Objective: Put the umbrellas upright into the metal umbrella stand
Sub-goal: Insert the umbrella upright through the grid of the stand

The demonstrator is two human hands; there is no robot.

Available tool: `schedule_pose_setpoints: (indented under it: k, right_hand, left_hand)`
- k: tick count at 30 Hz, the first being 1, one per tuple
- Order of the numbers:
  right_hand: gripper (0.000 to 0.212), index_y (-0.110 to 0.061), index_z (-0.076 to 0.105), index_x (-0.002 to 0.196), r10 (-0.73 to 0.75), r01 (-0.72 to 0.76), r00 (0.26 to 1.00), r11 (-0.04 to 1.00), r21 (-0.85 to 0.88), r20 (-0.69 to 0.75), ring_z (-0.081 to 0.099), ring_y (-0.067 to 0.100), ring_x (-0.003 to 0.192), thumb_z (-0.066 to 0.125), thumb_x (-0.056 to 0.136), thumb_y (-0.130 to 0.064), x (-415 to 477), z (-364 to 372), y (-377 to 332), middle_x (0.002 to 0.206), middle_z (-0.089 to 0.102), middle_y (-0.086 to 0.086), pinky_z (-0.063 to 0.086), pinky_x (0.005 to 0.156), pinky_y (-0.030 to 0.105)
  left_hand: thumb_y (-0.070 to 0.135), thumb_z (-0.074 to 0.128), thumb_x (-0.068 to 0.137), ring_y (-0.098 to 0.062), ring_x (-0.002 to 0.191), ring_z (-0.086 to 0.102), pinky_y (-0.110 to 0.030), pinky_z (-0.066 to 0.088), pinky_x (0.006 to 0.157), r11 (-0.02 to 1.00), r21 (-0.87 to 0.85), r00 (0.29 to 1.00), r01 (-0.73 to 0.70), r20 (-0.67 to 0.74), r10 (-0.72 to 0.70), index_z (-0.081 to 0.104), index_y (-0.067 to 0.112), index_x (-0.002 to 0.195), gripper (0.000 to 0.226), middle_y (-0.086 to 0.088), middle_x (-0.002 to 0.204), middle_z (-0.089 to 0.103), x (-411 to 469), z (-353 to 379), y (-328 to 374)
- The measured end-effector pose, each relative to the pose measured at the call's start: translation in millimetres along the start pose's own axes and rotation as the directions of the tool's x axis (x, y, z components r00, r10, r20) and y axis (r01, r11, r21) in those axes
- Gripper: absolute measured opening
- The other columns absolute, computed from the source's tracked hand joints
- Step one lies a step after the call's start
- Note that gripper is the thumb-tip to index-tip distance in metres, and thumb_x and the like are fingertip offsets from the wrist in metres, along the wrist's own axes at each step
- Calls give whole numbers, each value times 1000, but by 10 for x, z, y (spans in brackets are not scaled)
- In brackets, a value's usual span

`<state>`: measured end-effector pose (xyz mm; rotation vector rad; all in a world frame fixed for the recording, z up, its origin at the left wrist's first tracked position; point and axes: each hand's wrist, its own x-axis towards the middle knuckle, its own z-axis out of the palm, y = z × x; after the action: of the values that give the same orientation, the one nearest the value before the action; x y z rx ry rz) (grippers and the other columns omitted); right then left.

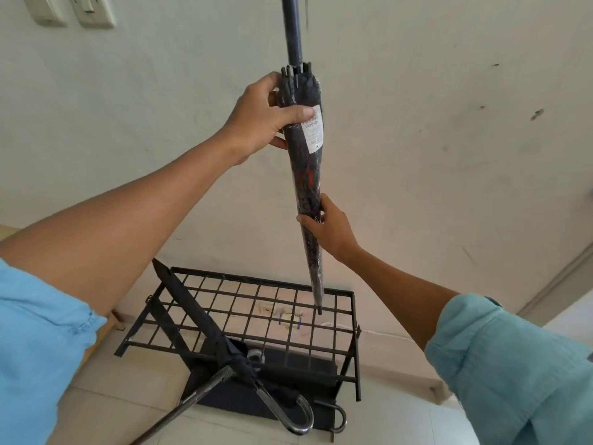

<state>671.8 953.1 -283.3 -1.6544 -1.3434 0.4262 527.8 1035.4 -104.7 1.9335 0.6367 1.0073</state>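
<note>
Overall, a pale wall [417, 139] fills the background, with two light switch plates [69, 9] at the top left, and a tiled floor [112, 406] runs beneath it. On that floor, against the wall, stands the black metal umbrella stand [244, 313], its top a grid of bars. One dark umbrella [205, 329] already sits in the stand at a lean, its tip up toward the wall and its curved handle [295, 415] low toward the camera; a second hooked handle [340, 419] shows just beside it, though what it belongs to cannot be told. A thin dark rod [179, 409] slants across the floor at the lower left of the stand. The wrapped umbrella [305, 175], dark and in clear plastic with a white label [313, 128], is held near vertical above the grid, tip down, the tip [320, 308] at about the level of the top bars; whether it touches them cannot be told. The left hand [260, 120] is closed around its thick upper end, just below the shaft. The right hand [327, 226] grips its narrower lower part. Both forearms are bare below light blue sleeves [513, 364].
</note>
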Motion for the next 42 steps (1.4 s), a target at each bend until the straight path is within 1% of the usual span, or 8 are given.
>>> schedule_pose_setpoints:
  k: [6, 15, 22, 25, 30, 32, 36, 42]
  right_hand:
    - [45, -15, 51, 129, 82, -80, 997, 994, 73, -11, 62, 20, 97, 69, 91, -31, 115, 199, 186, 122, 64, 3, 58, 87, 36]
    - [48, -14, 48, 129, 291, -290, 957, 950, 118, 9, 61, 23, 106, 71, 90, -28, 101, 581, 594, 127, 62, 5, 56, 94, 42]
    - [58, -10, 46, 137, 475, -486, 859, 874, 16, 190, 57, 26, 121, 72, 87, -21, -33, 792, 1043, 133, 58, 7, 50, 98, 39]
    - [48, -10, 47, 136, 484, -491, 852, 871, -17, 202, 56, 26, 121, 62, 91, -9, -53, 740, 1177, 132, 59, 8, 51, 99, 40]
    - [37, -19, 53, 129, 454, -451, 891, 883, 126, 8, 63, 20, 109, 43, 95, -5, -34, 530, 1211, 119, 66, 4, 56, 93, 48]
    - [41, -24, 53, 129, 405, -394, 914, 904, 165, -33, 62, 12, 110, 43, 91, -12, -43, 487, 1131, 119, 65, -3, 56, 92, 40]
    - [52, -25, 49, 134, 257, -244, 964, 957, 155, -73, 57, -1, 112, 43, 83, -20, -51, 529, 986, 121, 60, -12, 51, 80, 11]
    - [27, -23, 54, 125, 255, -256, 966, 966, 46, 33, 58, -7, 106, 50, 98, -20, -132, 748, 1316, 115, 64, -12, 48, 82, 10]
  left_hand:
    - [25, 81, 79, -19, 90, 74, -44, 63, 63, 998, 51, 995, -29, 94, 24, 61, 18, 119, 46, -4, 110, 72, 217, 120, -218]
    - [19, 80, 81, -16, 93, 72, -43, 63, 64, 999, -3, 982, 38, 186, -37, 60, 20, 122, 45, 1, 112, 69, 191, 238, -897]
    - [28, 75, 85, -15, 104, 67, -40, 59, 89, 997, 46, 957, 65, 281, -75, 62, 25, 117, 35, 7, 115, 70, -259, 581, -1772]
    - [29, 74, 86, -17, 105, 68, -43, 59, 90, 990, 40, 941, 132, 309, -138, 62, 27, 115, 31, 5, 114, 71, -463, 754, -2161]
    - [23, 72, 88, 7, 99, 64, -31, 56, 93, 975, 53, 901, 214, 376, -218, 62, 27, 113, 27, 17, 103, 71, -797, 1040, -2695]
    - [24, 71, 89, 8, 98, 63, -29, 55, 93, 966, 54, 878, 251, 407, -251, 62, 28, 113, 26, 18, 102, 70, -914, 1164, -2908]
    - [27, 70, 91, 11, 95, 62, -30, 53, 96, 950, 93, 856, 298, 414, -309, 60, 35, 109, 22, 22, 97, 69, -1072, 1378, -3300]
    - [24, 71, 89, 3, 95, 64, -26, 52, 93, 928, 94, 846, 361, 387, -368, 59, 34, 108, 25, 19, 93, 69, -1123, 1553, -3723]
